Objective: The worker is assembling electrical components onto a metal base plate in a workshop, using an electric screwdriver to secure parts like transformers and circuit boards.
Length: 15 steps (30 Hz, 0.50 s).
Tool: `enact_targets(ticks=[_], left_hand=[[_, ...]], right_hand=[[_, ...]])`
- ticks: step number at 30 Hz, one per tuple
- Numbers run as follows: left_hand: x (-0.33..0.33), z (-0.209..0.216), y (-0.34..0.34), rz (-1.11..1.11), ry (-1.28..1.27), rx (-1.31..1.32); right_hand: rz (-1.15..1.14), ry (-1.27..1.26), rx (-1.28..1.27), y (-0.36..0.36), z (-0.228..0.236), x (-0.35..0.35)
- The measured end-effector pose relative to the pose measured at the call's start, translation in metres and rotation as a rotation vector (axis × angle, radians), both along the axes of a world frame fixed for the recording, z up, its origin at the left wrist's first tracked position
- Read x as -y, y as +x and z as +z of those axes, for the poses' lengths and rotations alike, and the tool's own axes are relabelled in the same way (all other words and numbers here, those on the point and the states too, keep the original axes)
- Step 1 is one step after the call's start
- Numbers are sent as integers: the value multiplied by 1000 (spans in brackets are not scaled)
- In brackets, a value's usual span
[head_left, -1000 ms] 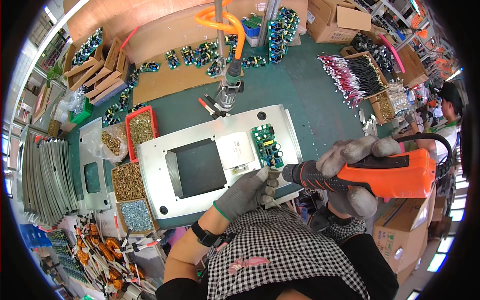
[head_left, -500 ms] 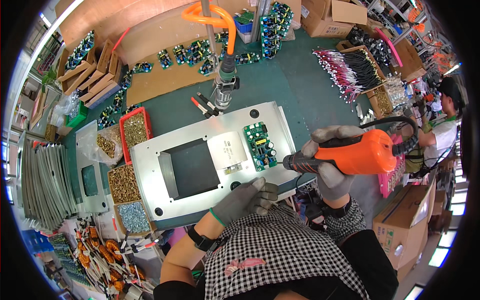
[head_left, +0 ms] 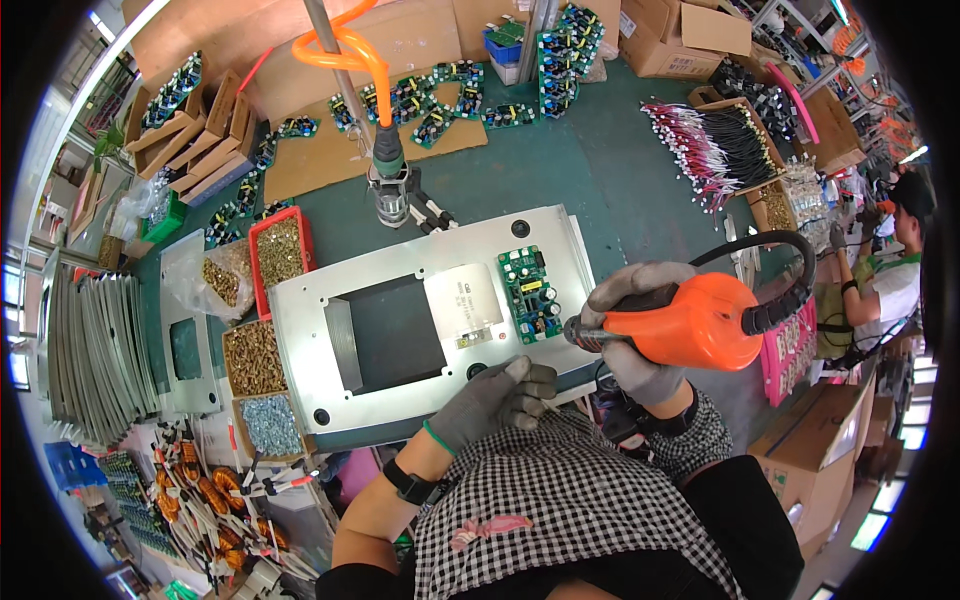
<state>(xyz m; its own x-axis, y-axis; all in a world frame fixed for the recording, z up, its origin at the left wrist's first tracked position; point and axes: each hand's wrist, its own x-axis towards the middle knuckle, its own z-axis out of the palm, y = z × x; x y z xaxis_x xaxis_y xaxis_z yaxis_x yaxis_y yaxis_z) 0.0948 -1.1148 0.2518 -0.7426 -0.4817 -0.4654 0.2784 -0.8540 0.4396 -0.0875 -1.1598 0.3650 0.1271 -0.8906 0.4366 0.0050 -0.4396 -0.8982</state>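
A: Screwdriver [head_left: 690,322], orange, gripped tight in right hand [head_left: 630,330], tip at green board [head_left: 530,295]'s near corner on steel plate [head_left: 300,310].
B: Left hand [head_left: 490,400], fingers curled, empty, steadies that plate's near edge.

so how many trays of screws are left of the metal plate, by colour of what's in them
brass-coloured screws: 2 trays, a red tray and another tray below it
silver screws: 1 tray
total: 3 trays beside the metal plate
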Motion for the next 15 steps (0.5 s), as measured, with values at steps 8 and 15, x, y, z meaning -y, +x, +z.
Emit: enact_targets(ticks=[8,15], left_hand=[[-24,-12,-4,2,-264,-72],[-70,-47,44,87,-412,390]], right_hand=[[115,-102,174,-3,-4,0],[96,71,438,-23,19,21]])
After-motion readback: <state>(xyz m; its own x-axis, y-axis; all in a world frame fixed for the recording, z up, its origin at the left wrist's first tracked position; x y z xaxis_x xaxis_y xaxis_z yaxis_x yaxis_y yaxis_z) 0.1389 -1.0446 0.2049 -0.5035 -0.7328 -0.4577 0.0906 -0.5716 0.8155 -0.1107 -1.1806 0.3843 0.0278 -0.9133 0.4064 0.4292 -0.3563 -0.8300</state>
